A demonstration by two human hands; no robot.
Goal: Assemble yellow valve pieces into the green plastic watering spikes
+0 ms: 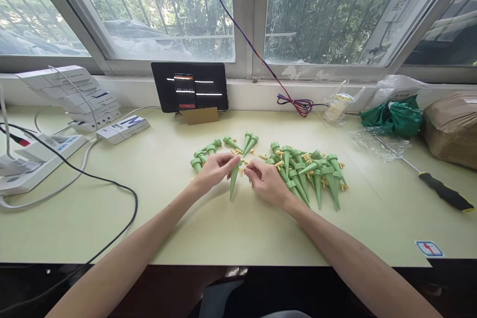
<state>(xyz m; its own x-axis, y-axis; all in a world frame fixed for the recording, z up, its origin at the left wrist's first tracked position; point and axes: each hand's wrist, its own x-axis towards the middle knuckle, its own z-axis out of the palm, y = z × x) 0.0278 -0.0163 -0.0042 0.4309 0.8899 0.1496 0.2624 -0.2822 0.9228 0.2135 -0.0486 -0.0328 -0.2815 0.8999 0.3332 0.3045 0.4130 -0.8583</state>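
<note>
At mid-desk (238, 241), we find fingers closed on one green spike (233, 183) in the left hand (216, 169) and one yellow fitting (241, 171) in the right hand (268, 183). We count three loose spikes (246, 142) directly beyond, toward the back edge.

The bare left hand (216, 171) is holding a green tapered plastic spike (233, 185), tip pointing nearward. The bare right hand (266, 181) is bringing its fingertips to a small yellow plastic piece (241, 172) just beside it. Rightward, a heap of matching green spikes (302, 180) is lying on the pale yellow tabletop (238, 238); a black-handled screwdriver (445, 191) is resting farther right.
</note>
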